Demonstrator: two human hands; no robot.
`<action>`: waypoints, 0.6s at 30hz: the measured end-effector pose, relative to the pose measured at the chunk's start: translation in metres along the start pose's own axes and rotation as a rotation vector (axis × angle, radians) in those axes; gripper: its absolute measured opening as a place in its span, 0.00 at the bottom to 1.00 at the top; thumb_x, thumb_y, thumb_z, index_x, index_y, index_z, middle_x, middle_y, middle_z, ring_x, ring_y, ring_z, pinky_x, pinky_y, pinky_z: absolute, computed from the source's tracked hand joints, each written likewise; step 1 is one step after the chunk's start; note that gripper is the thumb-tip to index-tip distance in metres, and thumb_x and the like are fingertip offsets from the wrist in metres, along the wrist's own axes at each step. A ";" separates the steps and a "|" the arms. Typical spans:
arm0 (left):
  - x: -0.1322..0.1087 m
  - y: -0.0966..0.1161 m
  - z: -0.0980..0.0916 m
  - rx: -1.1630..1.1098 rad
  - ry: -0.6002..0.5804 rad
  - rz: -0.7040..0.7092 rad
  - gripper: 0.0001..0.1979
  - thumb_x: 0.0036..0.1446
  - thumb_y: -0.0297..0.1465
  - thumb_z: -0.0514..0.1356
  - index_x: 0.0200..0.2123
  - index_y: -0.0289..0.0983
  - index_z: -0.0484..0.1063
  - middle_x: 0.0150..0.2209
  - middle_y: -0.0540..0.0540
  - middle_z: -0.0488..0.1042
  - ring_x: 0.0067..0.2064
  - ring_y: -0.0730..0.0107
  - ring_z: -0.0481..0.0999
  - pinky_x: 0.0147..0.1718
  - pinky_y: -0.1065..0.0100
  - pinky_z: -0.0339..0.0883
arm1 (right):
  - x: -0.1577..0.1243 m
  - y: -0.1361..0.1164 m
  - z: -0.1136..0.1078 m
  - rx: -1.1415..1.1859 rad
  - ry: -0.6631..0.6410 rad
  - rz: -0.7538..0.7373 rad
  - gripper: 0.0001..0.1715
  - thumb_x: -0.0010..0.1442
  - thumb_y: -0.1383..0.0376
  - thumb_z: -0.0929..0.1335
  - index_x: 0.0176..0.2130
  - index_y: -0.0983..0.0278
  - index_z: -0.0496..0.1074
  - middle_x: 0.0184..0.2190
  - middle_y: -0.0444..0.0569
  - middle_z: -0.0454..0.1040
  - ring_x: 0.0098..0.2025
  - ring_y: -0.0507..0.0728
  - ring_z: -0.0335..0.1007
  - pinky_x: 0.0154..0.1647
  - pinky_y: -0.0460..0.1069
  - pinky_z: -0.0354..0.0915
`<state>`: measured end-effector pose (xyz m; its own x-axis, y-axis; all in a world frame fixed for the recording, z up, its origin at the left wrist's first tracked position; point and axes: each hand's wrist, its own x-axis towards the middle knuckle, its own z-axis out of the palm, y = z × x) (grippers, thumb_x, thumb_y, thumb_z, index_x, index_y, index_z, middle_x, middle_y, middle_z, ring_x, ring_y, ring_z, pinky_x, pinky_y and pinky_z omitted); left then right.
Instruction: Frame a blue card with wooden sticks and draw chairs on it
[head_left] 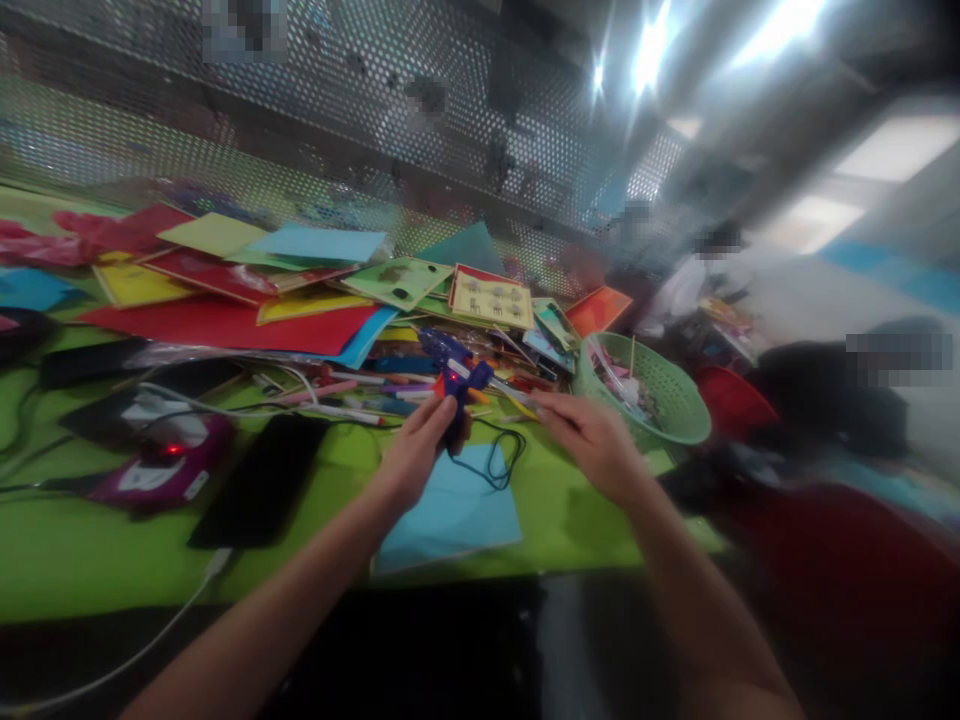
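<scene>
My left hand [416, 448] is closed round the handle of a dark blue hot glue gun [453, 372], whose small red light is lit. The gun's nozzle points away to the upper left. A pale glue stick [511, 389] runs from the back of the gun to my right hand [592, 438], which pinches its outer end. Below the gun, its dark cord [507, 468] loops over a light blue sheet of paper [465, 515] on the green tabletop [570, 535].
Coloured papers and cards [225, 322] are heaped along the back, with pens and pencils before them. A green basket [679, 405] stands right. On the left lie a black phone [262, 480] and a purple power strip [169, 470] with cables. A perforated metal panel [322, 110] rises behind.
</scene>
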<state>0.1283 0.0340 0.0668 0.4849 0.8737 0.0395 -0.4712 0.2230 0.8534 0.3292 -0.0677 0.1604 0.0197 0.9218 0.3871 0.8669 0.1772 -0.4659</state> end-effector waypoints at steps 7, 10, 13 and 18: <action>0.000 -0.003 -0.001 0.135 0.009 0.097 0.24 0.57 0.53 0.71 0.38 0.38 0.73 0.30 0.52 0.72 0.29 0.75 0.67 0.28 0.70 0.61 | -0.009 -0.002 0.006 -0.228 0.066 -0.035 0.19 0.73 0.60 0.66 0.57 0.55 0.81 0.51 0.52 0.86 0.50 0.63 0.85 0.53 0.57 0.77; -0.001 -0.007 0.000 0.173 -0.002 0.109 0.25 0.58 0.53 0.70 0.39 0.38 0.72 0.29 0.53 0.71 0.28 0.74 0.66 0.28 0.70 0.60 | -0.011 -0.001 0.008 -0.227 0.085 -0.046 0.17 0.73 0.59 0.66 0.54 0.56 0.82 0.49 0.52 0.86 0.48 0.63 0.84 0.50 0.55 0.76; -0.004 -0.012 0.003 0.198 -0.028 0.105 0.25 0.58 0.54 0.70 0.40 0.38 0.71 0.28 0.54 0.70 0.27 0.75 0.64 0.27 0.69 0.59 | -0.011 0.000 0.009 -0.022 -0.002 0.022 0.15 0.74 0.57 0.66 0.49 0.57 0.82 0.39 0.48 0.86 0.38 0.58 0.82 0.39 0.50 0.73; -0.008 -0.015 0.007 0.212 -0.058 0.099 0.26 0.59 0.55 0.68 0.41 0.38 0.70 0.28 0.53 0.69 0.27 0.74 0.63 0.26 0.68 0.58 | -0.008 0.002 0.008 0.273 -0.105 0.168 0.18 0.74 0.53 0.66 0.48 0.59 0.81 0.24 0.40 0.73 0.23 0.52 0.67 0.25 0.46 0.63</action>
<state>0.1364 0.0208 0.0571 0.4886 0.8590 0.1528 -0.3565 0.0367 0.9336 0.3269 -0.0721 0.1499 0.0874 0.9738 0.2098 0.6902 0.0926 -0.7177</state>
